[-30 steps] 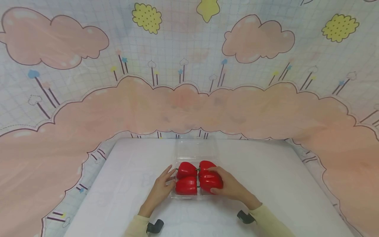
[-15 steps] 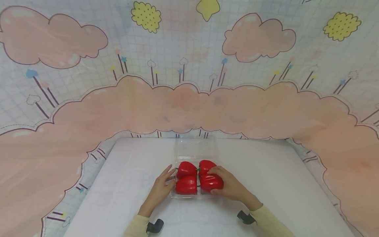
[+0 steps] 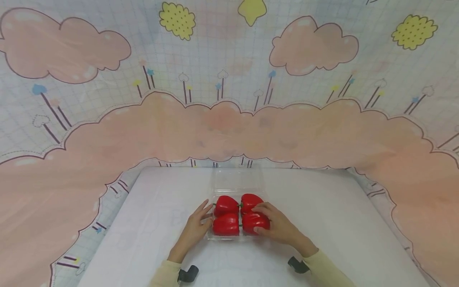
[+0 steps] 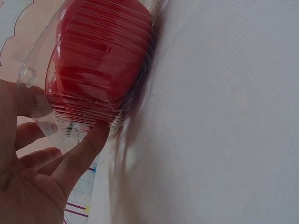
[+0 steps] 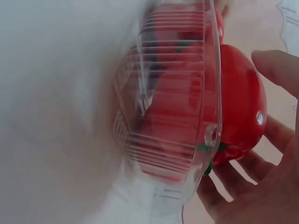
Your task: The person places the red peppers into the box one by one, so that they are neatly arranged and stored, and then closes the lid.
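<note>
Several red bell peppers sit in an open clear plastic clamshell box (image 3: 225,238). On its left side are a back pepper (image 3: 226,205) and a front pepper (image 3: 226,225). My right hand (image 3: 283,226) curves round the front-right bell pepper (image 5: 243,102), thumb near it and fingers on its far side; this pepper rises above the rim in the right wrist view. Behind it lies the back-right pepper (image 3: 251,202), partly covered by fingers. My left hand (image 3: 195,225) has its fingers spread and rather straight against the box's left side; one fingertip touches the ribbed wall (image 4: 84,112).
The box's clear lid (image 3: 238,180) lies folded back behind it. Everything stands on a white tabletop (image 3: 161,199). Beyond the table hangs a cloth printed with clouds (image 3: 251,131). Black wrist devices (image 3: 297,264) sit at both cuffs.
The front-right pepper shifts and turns slightly under my right hand's fingers, and the right thumb moves a little over it. My left hand stays at the box's left side.
</note>
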A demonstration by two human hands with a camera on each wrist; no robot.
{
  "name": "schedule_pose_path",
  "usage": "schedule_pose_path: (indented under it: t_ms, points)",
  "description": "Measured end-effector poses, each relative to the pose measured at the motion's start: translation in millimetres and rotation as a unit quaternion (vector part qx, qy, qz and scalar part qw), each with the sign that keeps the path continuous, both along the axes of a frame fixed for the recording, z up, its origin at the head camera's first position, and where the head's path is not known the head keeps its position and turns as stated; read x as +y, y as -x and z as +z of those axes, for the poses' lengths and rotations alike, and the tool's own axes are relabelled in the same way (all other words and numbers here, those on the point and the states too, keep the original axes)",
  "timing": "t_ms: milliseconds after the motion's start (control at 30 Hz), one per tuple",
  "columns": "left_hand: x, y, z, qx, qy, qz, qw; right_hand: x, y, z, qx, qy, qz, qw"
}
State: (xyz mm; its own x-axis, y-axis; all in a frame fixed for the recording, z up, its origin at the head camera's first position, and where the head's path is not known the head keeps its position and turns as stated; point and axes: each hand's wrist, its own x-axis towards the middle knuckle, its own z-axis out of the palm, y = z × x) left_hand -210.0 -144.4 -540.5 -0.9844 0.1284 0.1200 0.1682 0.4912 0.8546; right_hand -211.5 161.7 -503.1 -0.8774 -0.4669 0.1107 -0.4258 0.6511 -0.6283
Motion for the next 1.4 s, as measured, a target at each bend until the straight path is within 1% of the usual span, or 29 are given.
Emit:
schedule_pose_path:
  t_ms: [167, 300, 433, 533, 767, 933, 1033, 1100, 1200, 1300, 1400]
  points:
    - [0, 0.7, 1.1, 0.003, 0.001, 0.001, 1.0000, 5, -0.7, -3.4, 0.028, 0.025, -0.016, 0.999]
    - [-1, 0.6, 1.0, 0.005, 0.004, 0.001, 1.0000, 7, -1.1, -5.8, 0.026, 0.044, -0.012, 0.999]
    - [-1, -0.1, 0.6, 0.005, 0.000, -0.001, 1.0000, 6, -1.9, -8.0, 0.013, 0.030, -0.008, 0.999]
    - [0, -0.6, 0.9, -0.001, -0.003, -0.001, 1.0000, 4, -3.1, -10.0, 0.013, 0.012, -0.008, 1.000]
    - [1, 0.4, 0.0, 0.001, -0.003, -0.002, 1.0000, 2, -3.0, -10.4, 0.026, 0.001, -0.010, 1.000]
    - [0, 1.6, 0.0, 0.005, 0.001, -0.002, 1.0000, 1, -1.8, -10.4, 0.043, -0.003, -0.003, 0.999]
    - [-1, 2.4, -0.5, 0.008, 0.004, -0.001, 1.0000, 2, -1.0, -9.7, 0.037, -0.004, -0.003, 0.999]
    - [-1, 2.6, -0.9, 0.009, 0.005, -0.001, 0.9999, 3, -0.4, -8.8, 0.025, 0.006, -0.010, 1.000]
    - [-1, 2.6, -1.6, 0.005, 0.004, -0.002, 1.0000, 6, 1.5, -6.8, 0.013, 0.042, -0.018, 0.999]
    - [-1, 2.3, -2.1, 0.006, 0.005, -0.002, 1.0000, 10, 4.7, -3.9, 0.025, 0.073, -0.023, 0.997]
    - [-1, 1.9, -2.3, 0.007, 0.003, -0.001, 1.0000, 13, 8.7, 0.1, 0.039, 0.086, -0.032, 0.995]
